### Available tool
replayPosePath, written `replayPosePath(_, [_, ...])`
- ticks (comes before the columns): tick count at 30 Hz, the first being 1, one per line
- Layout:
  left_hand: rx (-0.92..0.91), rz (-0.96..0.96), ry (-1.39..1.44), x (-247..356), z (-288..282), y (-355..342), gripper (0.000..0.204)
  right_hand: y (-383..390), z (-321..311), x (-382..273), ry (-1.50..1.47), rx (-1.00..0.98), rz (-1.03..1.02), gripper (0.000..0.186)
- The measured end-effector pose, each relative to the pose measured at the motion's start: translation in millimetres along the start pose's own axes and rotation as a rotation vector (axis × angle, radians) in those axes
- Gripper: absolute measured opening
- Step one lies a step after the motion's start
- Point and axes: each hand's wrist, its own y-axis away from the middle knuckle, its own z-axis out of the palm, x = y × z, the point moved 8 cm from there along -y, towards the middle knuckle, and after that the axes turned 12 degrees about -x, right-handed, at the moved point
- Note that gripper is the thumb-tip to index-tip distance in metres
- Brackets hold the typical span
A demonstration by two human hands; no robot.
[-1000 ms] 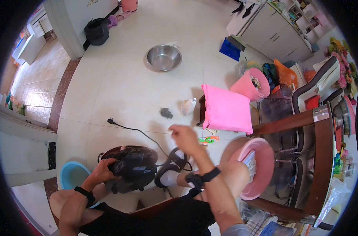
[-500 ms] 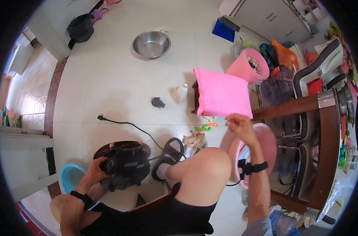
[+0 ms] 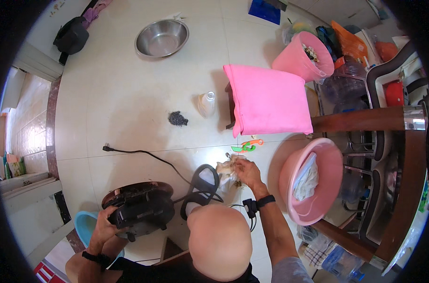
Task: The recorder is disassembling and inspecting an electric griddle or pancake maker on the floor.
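My left hand [image 3: 105, 224] grips the edge of a round black electric appliance [image 3: 146, 207] with a brownish rim, tilted up on its side by my leg. Its exact kind is unclear. From it a black power cord [image 3: 163, 164] runs across the floor to a loose plug. Beyond my knee, my right hand [image 3: 249, 173] reaches down to a crumpled beige-and-white rag [image 3: 226, 168] beside my sandal, its fingers closed on the edge. Just past that hand lie green-and-orange scissors [image 3: 247, 145].
A pink basin [image 3: 286, 188] with a pale cloth inside stands right. Further off are a pink cushioned stool [image 3: 271, 101], a pink bin [image 3: 290, 59], a clear bottle [image 3: 206, 104], a dark scouring pad [image 3: 177, 118] and a steel bowl [image 3: 162, 38]. A blue basin [image 3: 83, 221] sits left.
My right hand has moved left and down from above the pink basin to the rag. The left hand still holds the appliance. The whole view has shifted a little.
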Motion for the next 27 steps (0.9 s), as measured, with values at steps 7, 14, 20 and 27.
replayPosePath(7, [0.019, -0.029, 0.101, -4, -3, -2, 0.050, 32, 19, -2, 0.147, -0.262, 0.060, 0.023])
replayPosePath(14, [0.002, -0.102, 0.008, -21, -7, -3, 0.049, 0, -15, -25, 0.193, 0.246, -0.146, 0.036])
replayPosePath(20, [-0.002, -0.069, -0.008, -9, -5, -6, 0.048, -3, 14, -5, 0.386, -0.102, 0.132, 0.030])
replayPosePath(27, [0.007, -0.092, 0.084, -14, -7, -5, 0.046, 37, 29, 1, 0.301, -0.418, 0.098, 0.023])
